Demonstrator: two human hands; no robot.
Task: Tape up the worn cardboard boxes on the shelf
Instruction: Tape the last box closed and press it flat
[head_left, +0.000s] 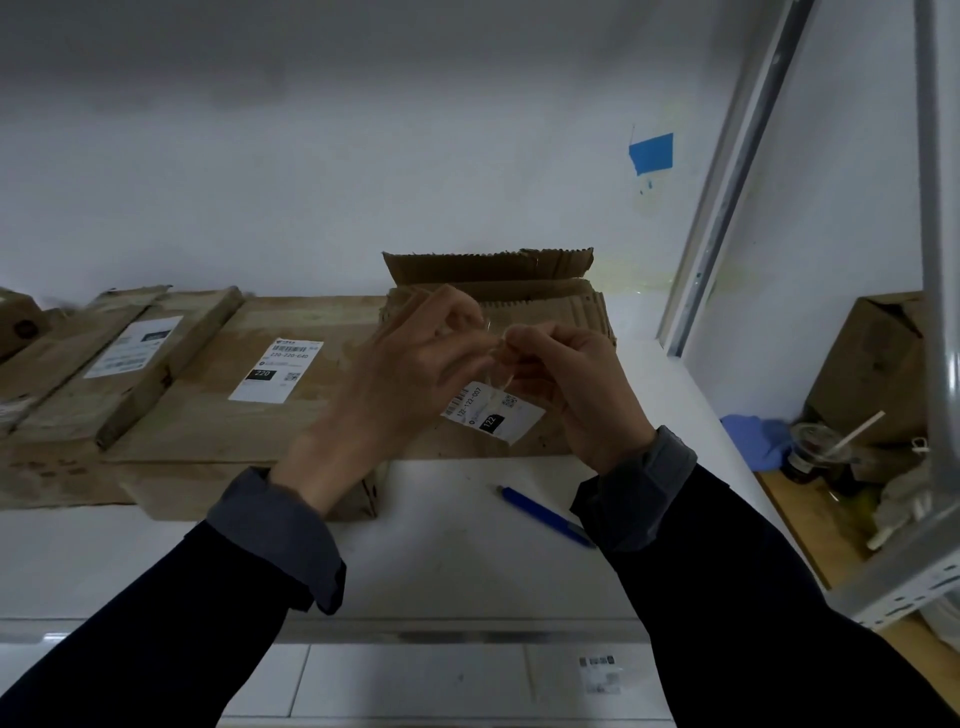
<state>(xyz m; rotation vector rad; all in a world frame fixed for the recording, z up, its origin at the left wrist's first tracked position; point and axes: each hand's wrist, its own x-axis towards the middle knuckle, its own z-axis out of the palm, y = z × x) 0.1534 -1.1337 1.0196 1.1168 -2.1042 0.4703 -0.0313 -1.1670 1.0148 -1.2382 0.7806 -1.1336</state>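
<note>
At frame centre, the left hand (400, 364) and right hand (563, 384) pinch a clear tape roll (496, 358) between them. Below lies a blue pen (545, 516); behind, worn cardboard boxes (249, 405) on the white shelf (467, 561).

We count: cardboard boxes on the shelf – four, the first (249, 395) | white shipping labels – three, one (277, 378) | blue pen (545, 516) – one | hands – two, left hand (395, 379), right hand (569, 387) | lidded cup (813, 449) beyond the shelf – one
</note>
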